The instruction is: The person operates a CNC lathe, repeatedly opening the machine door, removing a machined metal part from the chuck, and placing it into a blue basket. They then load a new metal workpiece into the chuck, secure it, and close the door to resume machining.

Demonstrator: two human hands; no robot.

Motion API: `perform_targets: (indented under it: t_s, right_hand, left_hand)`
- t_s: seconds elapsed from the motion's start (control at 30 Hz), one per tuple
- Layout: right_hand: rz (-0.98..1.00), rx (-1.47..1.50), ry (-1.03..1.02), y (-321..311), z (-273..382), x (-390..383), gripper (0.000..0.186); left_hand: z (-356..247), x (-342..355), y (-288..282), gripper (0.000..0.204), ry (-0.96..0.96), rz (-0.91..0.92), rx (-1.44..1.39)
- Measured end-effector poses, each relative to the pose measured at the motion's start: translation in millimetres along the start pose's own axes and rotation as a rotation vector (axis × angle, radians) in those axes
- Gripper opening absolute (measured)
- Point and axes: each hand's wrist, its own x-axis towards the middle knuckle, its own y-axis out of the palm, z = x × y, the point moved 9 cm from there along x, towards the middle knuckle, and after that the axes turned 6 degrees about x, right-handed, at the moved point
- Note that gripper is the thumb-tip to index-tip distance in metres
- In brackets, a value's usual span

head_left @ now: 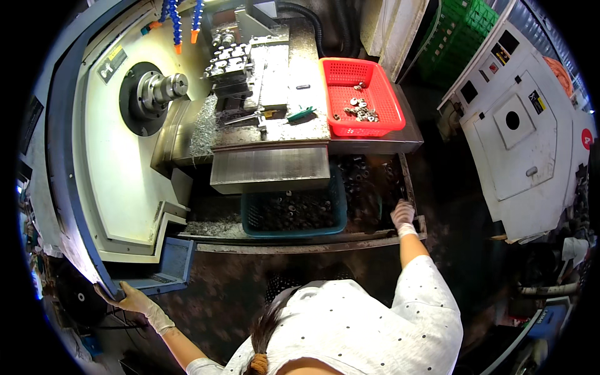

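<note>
My left hand (134,301), in a pale glove, is closed on the lower edge of the blue-grey machine door (69,206) at the left. My right hand (403,214), gloved too, reaches forward to the right end of the metal chip tray (300,245). Its fingers look curled, and what they hold, if anything, is hidden. To the left of it, inside the tray, stands a dark teal basket (342,212) with many small metal parts. More dark ring-shaped parts (357,172) lie loose between the basket and my right hand.
Above the tray, a red basket (394,100) holds several metal nut-like parts. Calipers (244,119) and a green-handled tool (302,114) lie on the lathe bed. The chuck (165,89) sticks out at the left. A white cabinet (525,137) stands at the right, green crates (459,37) behind.
</note>
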Motion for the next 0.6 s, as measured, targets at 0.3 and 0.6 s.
perform_targets:
  t_s: [0.3, 0.6]
  right_hand:
    - [0.326, 1.948, -0.439, -95, 84, -130, 0.036]
    - [0.603, 1.833, -0.714, -117, 435, -191, 0.006]
  left_hand:
    - [-8, -2, -7, 0.055, 0.11, -0.002, 0.023]
    - [-10, -1, -3, 0.058, 0.116, 0.028, -0.081]
